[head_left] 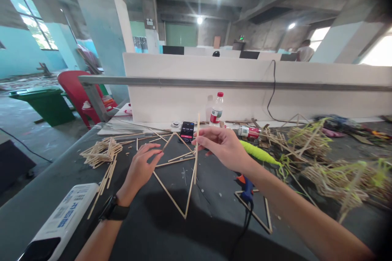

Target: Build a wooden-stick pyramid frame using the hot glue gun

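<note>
My left hand (143,165), a dark watch on its wrist, pinches a thin wooden stick (167,142) at the upper left of a stick frame. The frame's lower triangle (170,194) points toward me on the dark table. In my right hand (220,144), a pale wooden stick (197,155) is held nearly upright between thumb and fingers. Its lower end overlaps the frame's right side; whether they touch I cannot tell. Below my right forearm lies a blue glue gun (247,191) with an orange tip, over a smaller stick triangle (267,212).
A phone (186,131) showing a timer lies behind the frame, near an upright bottle (216,110). Piled sticks (102,153) and a white box (63,218) are left. Yellow-green yarn (260,153) and stick bundles (337,181) lie right. A white partition (171,102) stands behind.
</note>
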Tool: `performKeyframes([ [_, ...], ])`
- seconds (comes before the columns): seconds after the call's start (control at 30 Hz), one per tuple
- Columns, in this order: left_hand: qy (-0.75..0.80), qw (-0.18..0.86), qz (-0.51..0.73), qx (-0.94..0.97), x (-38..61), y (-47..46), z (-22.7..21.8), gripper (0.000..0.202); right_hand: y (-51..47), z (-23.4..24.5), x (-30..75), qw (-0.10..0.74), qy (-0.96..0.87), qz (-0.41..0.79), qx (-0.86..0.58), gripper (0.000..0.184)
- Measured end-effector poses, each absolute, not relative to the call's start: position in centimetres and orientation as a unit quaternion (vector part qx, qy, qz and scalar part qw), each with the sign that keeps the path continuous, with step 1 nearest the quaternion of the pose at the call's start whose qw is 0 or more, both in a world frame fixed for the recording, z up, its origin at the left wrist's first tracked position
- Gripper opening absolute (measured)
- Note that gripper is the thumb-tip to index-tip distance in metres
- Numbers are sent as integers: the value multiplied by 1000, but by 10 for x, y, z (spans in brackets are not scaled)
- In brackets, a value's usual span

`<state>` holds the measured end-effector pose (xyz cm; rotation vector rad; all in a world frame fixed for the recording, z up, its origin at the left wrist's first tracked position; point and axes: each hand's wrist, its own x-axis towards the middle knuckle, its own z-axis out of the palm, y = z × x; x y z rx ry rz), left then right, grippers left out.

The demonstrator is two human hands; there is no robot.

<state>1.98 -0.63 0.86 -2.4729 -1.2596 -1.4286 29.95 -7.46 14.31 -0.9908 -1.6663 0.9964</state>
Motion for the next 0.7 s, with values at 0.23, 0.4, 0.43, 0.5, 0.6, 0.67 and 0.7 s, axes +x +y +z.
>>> performKeyframes([
  [0.23,-404,8,-454,-794,19,-7,9,11,-79,142,302,448,-689,386,-419,19],
  [0.4,-403,12,-454,-795,20,-6,9,11,-83,139,309,449,-685,372,-436,29],
  [0.43,-403,12,-455,-794,20,-6,9,12,-84,139,310,449,-684,368,-442,31],
  [0.5,-404,12,-456,-793,20,-7,9,12,-85,138,313,447,-686,356,-451,29],
  [0.6,-403,10,-457,-793,20,-8,9,13,-84,131,319,435,-697,322,-471,21],
  [0.67,-403,6,-457,-793,20,-8,9,13,-83,122,325,416,-704,303,-490,18],
  [0.7,-404,5,-457,-792,20,-8,9,12,-83,116,329,407,-706,298,-497,17],
])
